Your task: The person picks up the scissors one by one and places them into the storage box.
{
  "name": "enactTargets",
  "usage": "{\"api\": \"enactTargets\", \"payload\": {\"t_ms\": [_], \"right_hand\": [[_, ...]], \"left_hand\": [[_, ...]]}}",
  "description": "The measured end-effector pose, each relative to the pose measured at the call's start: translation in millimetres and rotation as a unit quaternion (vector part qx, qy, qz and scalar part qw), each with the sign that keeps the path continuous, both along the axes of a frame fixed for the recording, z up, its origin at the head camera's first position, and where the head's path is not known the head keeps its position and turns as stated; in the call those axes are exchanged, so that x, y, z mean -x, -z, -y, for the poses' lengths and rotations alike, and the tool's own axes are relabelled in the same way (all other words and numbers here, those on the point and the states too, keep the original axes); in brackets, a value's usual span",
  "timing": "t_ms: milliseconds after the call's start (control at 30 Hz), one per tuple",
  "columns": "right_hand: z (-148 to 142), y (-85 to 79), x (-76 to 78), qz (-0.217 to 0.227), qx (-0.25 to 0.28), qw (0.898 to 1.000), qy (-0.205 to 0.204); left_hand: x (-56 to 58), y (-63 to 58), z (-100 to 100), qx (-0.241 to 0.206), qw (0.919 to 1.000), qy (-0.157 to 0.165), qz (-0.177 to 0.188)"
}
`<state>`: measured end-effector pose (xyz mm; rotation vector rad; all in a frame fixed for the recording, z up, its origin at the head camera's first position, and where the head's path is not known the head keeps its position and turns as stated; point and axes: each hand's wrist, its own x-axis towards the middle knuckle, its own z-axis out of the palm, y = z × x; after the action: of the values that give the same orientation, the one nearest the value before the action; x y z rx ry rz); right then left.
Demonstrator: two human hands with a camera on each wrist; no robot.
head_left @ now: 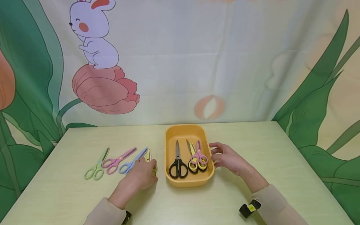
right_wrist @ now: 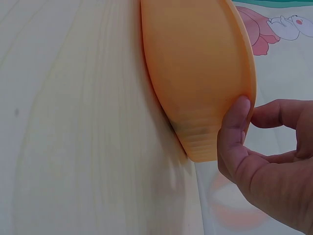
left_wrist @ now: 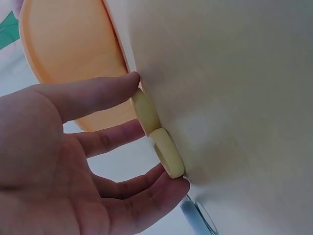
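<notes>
My left hand (head_left: 142,173) is over the yellow scissors (head_left: 148,155) at the right end of a row on the table. Its thumb and fingers pinch the two yellow handle loops (left_wrist: 145,113) from either side in the left wrist view. At the tray's right side, my right hand (head_left: 228,158) holds the rim of the orange tray (head_left: 184,183), thumb against the outer wall (right_wrist: 200,63). Inside lie black scissors (head_left: 177,153) and, to their right, pink scissors (head_left: 198,153) over a yellow pair (head_left: 192,149) and a second black-handled pair.
Left of my left hand, blue scissors (head_left: 140,154), pink scissors (head_left: 120,159) and green scissors (head_left: 99,165) lie slanted side by side on the pale table (head_left: 56,187). Behind the table hangs a printed curtain (head_left: 174,62) with a rabbit and flowers.
</notes>
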<state>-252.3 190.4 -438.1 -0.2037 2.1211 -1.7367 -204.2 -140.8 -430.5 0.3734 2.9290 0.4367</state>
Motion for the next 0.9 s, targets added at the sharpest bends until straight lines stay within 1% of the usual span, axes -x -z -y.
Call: {"api": "enactTargets", "payload": {"t_ms": [267,433,633,900], "right_hand": [[0.9,0.4,-0.5,0.0,0.001,1.0,0.003],[1.1,1.0,-0.4,-0.001,0.003,1.0,0.003],[0.6,1.8,-0.2,0.0,0.003,1.0,0.004],[0.2,2.0,0.1,0.001,0.001,1.0,0.007]], "left_hand": [[1.5,1.9,0.2,-0.004,0.9997,-0.011,0.019],[1.4,2.9,0.4,-0.009,0.9997,-0.015,0.017],[2.0,1.1,-0.5,-0.017,0.9996,-0.022,-0.012],[6.0,-5.3,-3.2,-0.038,0.9964,-0.038,-0.066]]}}
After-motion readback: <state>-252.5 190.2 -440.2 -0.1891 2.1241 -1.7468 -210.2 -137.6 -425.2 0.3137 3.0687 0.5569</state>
